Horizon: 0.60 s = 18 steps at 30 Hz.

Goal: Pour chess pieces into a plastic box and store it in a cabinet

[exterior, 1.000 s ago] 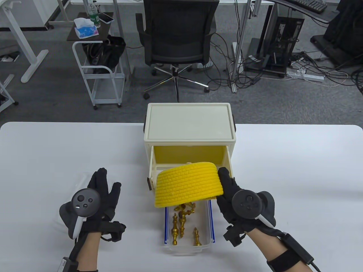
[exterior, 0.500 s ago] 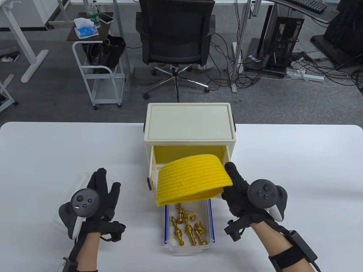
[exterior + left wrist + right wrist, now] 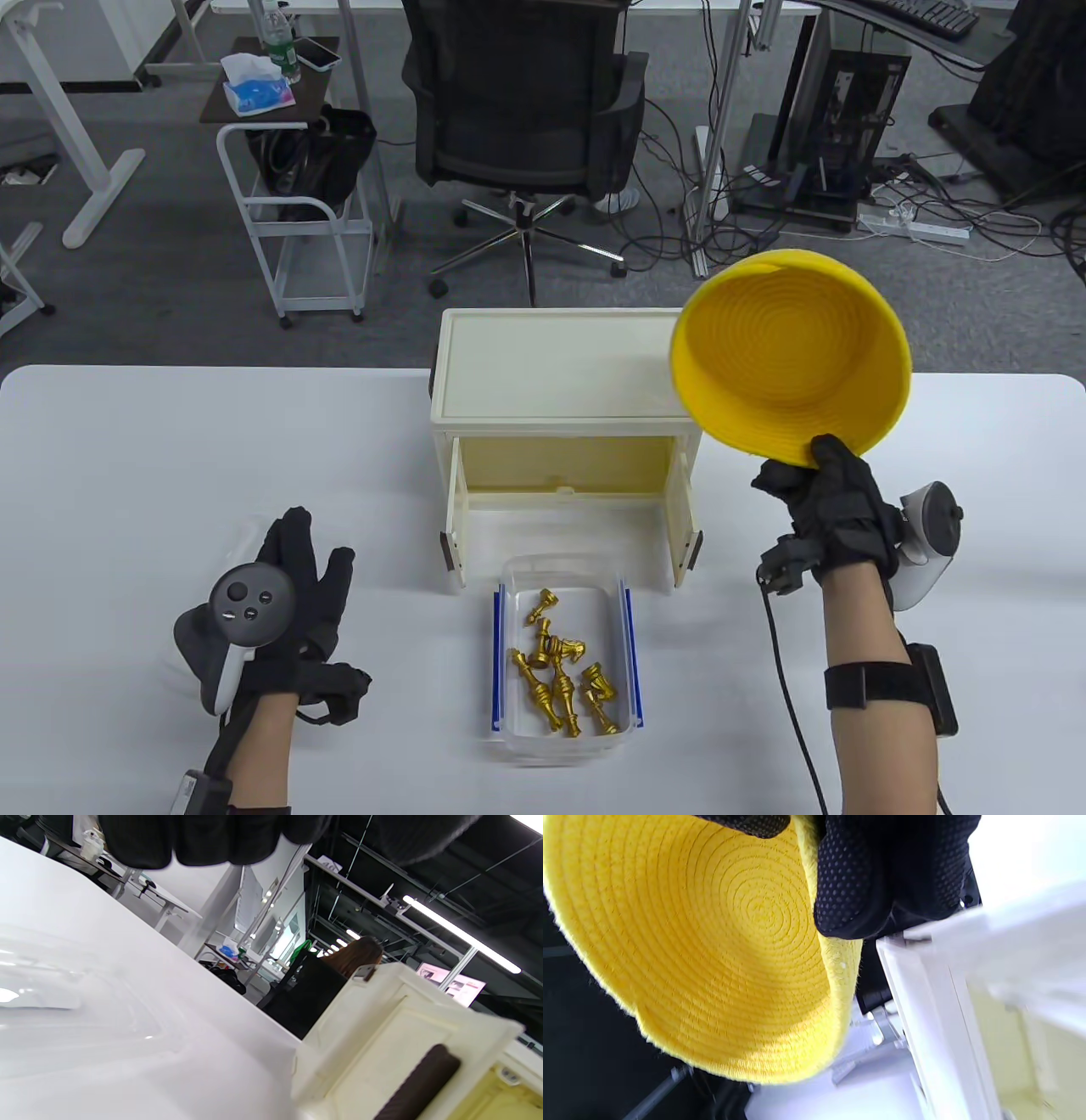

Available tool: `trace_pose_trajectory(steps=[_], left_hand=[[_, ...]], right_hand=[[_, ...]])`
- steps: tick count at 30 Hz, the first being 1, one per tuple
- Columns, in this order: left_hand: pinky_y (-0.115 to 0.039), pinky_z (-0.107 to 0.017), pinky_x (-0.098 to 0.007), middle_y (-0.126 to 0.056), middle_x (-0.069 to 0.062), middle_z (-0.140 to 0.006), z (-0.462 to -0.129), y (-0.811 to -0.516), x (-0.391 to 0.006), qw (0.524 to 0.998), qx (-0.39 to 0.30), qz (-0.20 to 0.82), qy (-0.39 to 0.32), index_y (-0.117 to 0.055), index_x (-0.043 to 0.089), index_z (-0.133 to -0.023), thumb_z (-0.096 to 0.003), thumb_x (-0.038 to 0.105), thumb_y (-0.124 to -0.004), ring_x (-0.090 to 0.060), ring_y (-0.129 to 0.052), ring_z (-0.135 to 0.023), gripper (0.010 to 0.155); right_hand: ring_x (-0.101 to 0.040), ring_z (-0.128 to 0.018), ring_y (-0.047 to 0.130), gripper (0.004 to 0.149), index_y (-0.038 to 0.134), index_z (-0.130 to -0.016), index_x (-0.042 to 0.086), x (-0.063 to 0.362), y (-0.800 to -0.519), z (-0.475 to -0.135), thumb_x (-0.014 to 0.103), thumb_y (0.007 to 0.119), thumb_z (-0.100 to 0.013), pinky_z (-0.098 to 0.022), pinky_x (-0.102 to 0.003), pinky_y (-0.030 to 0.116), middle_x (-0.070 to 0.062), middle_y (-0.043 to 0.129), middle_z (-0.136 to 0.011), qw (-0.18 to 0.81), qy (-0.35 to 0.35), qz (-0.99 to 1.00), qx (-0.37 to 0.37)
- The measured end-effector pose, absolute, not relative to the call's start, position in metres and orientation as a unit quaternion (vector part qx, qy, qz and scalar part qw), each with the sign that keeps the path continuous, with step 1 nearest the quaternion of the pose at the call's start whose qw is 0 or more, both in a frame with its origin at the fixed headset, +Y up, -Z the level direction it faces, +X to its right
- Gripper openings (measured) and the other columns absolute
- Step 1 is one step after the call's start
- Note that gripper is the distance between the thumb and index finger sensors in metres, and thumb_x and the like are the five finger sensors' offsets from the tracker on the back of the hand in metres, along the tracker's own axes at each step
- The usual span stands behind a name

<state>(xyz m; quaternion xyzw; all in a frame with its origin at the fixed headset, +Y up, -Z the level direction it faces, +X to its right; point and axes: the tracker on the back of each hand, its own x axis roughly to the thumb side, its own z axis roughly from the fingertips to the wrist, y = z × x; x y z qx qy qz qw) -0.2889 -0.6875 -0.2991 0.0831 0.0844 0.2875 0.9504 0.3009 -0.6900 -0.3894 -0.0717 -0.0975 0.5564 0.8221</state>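
Several gold chess pieces (image 3: 560, 671) lie in a clear plastic box (image 3: 512, 586) with blue clips, just in front of the cream cabinet (image 3: 564, 365), whose two doors stand open. My right hand (image 3: 836, 501) pinches the rim of an empty yellow woven basket (image 3: 789, 356) and holds it up to the right of the cabinet, its inside facing the camera; the right wrist view shows the basket (image 3: 712, 942) close up under my fingers (image 3: 848, 878). My left hand (image 3: 301, 577) rests flat on a clear lid (image 3: 246, 535) on the table (image 3: 127, 475), fingers straight.
A black office chair (image 3: 526, 110) and a white cart (image 3: 297, 221) stand on the floor beyond the table's far edge. Cables and desk legs lie further back. A person's head (image 3: 356, 955) shows behind the cabinet in the left wrist view.
My right hand has lifted the basket up and to the right, away from the box, and turned it upright. The last pieces have dropped into the box. The left hand has stayed put.
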Motion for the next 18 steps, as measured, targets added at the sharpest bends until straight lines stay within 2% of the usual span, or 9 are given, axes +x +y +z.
trace_pose_trajectory(steps=[4,9,13,18], left_hand=[[-0.057,-0.073,-0.066,-0.040,-0.024,-0.120,-0.302,-0.696,-0.291,0.956,0.070,0.268,0.097,-0.032,0.014,-0.114,-0.0591,0.052,-0.060,-0.051,-0.048,-0.107,0.072],[-0.056,-0.073,-0.066,-0.040,-0.024,-0.120,-0.303,-0.701,-0.294,0.958,0.063,0.259,0.108,-0.031,0.014,-0.114,-0.0590,0.052,-0.060,-0.051,-0.048,-0.107,0.073],[-0.056,-0.074,-0.066,-0.039,-0.024,-0.120,-0.304,-0.706,-0.296,0.960,0.056,0.249,0.116,-0.031,0.014,-0.114,-0.0589,0.052,-0.059,-0.051,-0.048,-0.107,0.073],[-0.056,-0.074,-0.066,-0.039,-0.024,-0.120,-0.305,-0.710,-0.297,0.963,0.049,0.235,0.122,-0.030,0.013,-0.114,-0.0589,0.052,-0.059,-0.051,-0.047,-0.108,0.073]], right_hand=[[-0.020,-0.054,0.096,0.065,0.029,-0.102,-0.021,0.338,-0.726,-0.396,0.027,0.054,-0.067,-0.049,-0.036,0.090,-0.033,0.073,-0.078,0.823,-0.130,0.526,-0.170],[-0.020,-0.055,0.097,0.066,0.028,-0.099,-0.024,0.368,-0.764,-0.394,0.028,0.053,-0.068,-0.049,-0.037,0.090,-0.033,0.074,-0.077,0.820,-0.154,0.487,-0.259],[-0.022,-0.057,0.096,0.067,0.027,-0.097,-0.026,0.382,-0.783,-0.391,0.028,0.053,-0.068,-0.050,-0.038,0.089,-0.034,0.073,-0.077,0.818,-0.155,0.463,-0.303],[-0.022,-0.059,0.095,0.069,0.025,-0.096,-0.028,0.392,-0.793,-0.392,0.030,0.051,-0.069,-0.052,-0.038,0.089,-0.033,0.072,-0.079,0.814,-0.150,0.455,-0.329]])
